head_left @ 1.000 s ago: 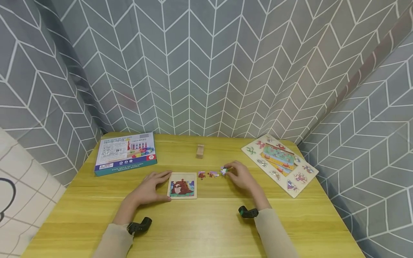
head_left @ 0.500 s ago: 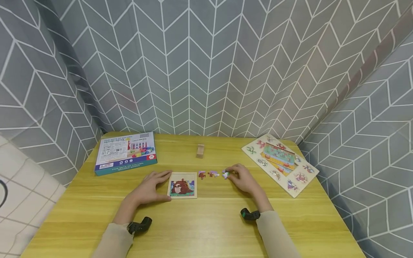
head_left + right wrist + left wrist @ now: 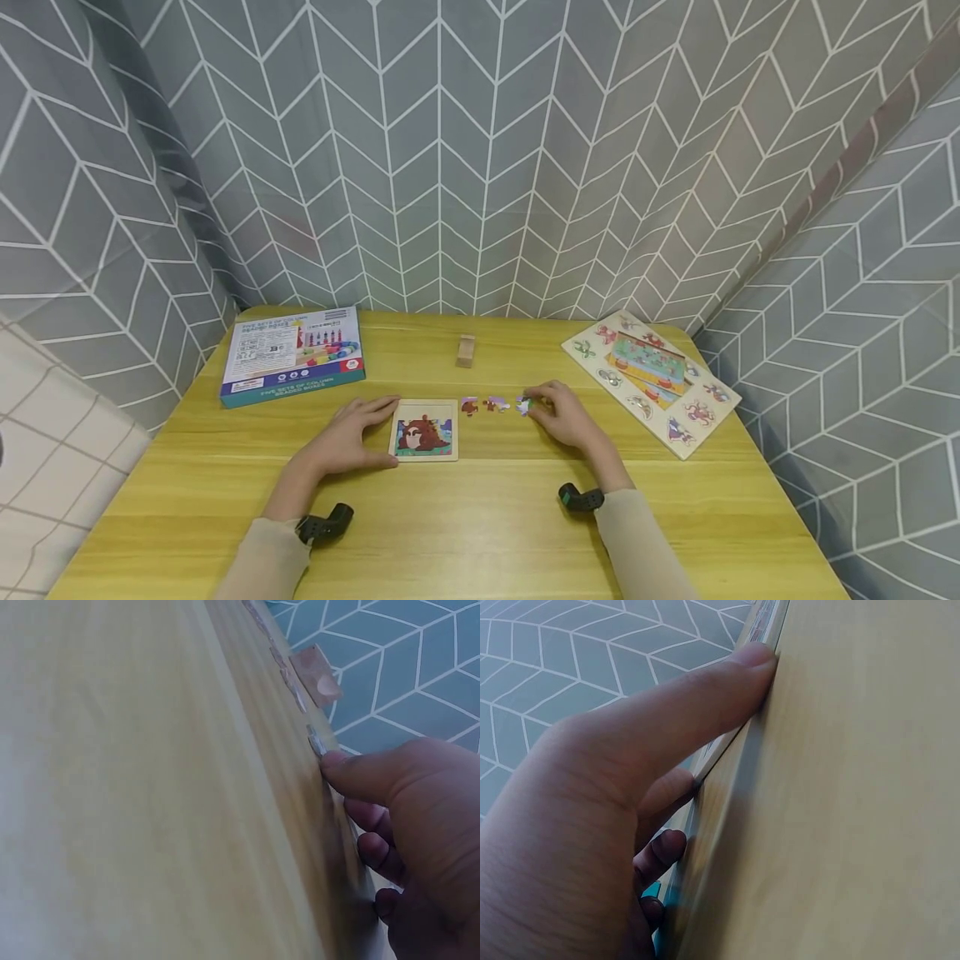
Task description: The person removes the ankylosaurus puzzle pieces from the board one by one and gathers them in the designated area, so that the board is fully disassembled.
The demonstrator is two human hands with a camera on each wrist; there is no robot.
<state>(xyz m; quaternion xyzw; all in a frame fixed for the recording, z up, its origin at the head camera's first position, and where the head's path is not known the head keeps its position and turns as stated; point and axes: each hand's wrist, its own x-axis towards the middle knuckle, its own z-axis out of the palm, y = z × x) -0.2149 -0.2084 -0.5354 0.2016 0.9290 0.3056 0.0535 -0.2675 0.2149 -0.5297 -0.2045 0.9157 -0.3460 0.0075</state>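
A square wooden jigsaw board (image 3: 422, 411) with a brown animal picture lies on the table. My left hand (image 3: 347, 437) holds it at the left side, thumb on the near edge and index finger by the far corner. In the left wrist view the thumb (image 3: 739, 675) touches the board's edge. Right of the board, two loose puzzle pieces, a brown one (image 3: 469, 407) and a brown-and-purple one (image 3: 495, 405), lie in a row. At the row's end my right hand (image 3: 564, 414) pinches a white-and-purple puzzle piece (image 3: 522, 405) low on the tabletop; its fingertips partly cover it.
A small wooden block (image 3: 466, 352) stands at the back. A boxed bead set (image 3: 292, 354) lies at the back left. On the right is a wooden peg board (image 3: 637, 406) with colourful cards (image 3: 648, 367) on top. A patterned curtain (image 3: 465, 167) hangs behind the table (image 3: 465, 525).
My right hand has shifted slightly right with the white-and-purple puzzle piece, widening the gap to the other pieces, then stayed almost still. The left hand and the jigsaw board have not moved.
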